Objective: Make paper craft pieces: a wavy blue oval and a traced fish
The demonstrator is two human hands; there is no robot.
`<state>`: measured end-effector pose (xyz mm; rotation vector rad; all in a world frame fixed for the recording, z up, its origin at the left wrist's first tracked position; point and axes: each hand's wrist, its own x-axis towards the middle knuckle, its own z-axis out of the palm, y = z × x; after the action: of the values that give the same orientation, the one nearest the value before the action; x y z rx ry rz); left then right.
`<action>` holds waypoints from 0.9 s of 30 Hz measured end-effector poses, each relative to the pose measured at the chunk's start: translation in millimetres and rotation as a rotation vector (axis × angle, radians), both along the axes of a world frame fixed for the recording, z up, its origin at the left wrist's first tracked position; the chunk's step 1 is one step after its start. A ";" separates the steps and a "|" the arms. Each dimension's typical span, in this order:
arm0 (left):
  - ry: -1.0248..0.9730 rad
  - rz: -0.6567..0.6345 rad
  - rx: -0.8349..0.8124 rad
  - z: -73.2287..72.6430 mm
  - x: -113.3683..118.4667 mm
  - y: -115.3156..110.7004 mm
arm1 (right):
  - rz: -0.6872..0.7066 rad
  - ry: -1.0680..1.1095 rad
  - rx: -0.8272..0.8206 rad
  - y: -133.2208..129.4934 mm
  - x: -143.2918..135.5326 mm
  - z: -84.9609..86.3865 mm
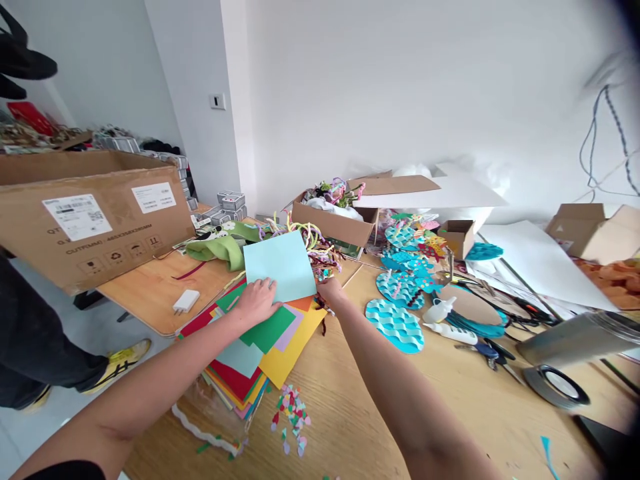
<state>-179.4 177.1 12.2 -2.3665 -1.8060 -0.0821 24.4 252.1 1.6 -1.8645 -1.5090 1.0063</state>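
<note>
A light blue sheet (280, 263) lies tilted on top of a fanned stack of coloured paper (267, 330). My left hand (257, 301) rests on its lower left part, fingers spread over the sheet and the green paper. At the sheet's lower right corner is my right hand (329, 289), its fingers bent together; what they hold, if anything, is too small to make out. Small paper petals (293, 413) are scattered on the table below the stack.
A big cardboard box (100, 213) stands at the left, near a person's leg and yellow shoe (120, 363). Blue wavy-patterned discs (395, 325), glue bottles (453, 333), scissors (505, 360), a tape roll (557, 387) and a metal cup (575, 337) are on the right.
</note>
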 end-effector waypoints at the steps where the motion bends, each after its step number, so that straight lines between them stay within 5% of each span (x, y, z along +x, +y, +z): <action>1: 0.009 0.007 0.002 0.1 0.6 0.8 | 0.014 0.032 -0.013 -0.2 -1.5 1.8; 8: 0.027 0.023 0.001 -0.2 -2.9 4.3 | -0.009 0.209 -0.020 -40.5 37.9 25.3; 12: 0.011 0.019 -0.001 -5.6 -7.5 8.3 | -0.053 0.322 -0.027 -106.7 96.8 30.5; 17: 0.004 0.006 -0.001 -9.4 -10.9 9.7 | -0.101 0.450 -0.142 -194.9 163.3 12.5; 21: 0.013 -0.008 0.007 -5.5 -9.9 6.5 | -0.126 0.335 -0.212 -238.3 182.7 -8.2; 27: 0.046 0.007 0.007 2.4 -0.1 3.2 | -0.243 -0.145 -0.059 -254.9 180.7 -23.5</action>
<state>-179.5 180.3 14.6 -2.3378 -1.7900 -0.0321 205.0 -2.8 -21.9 -2.1422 -1.3019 0.8260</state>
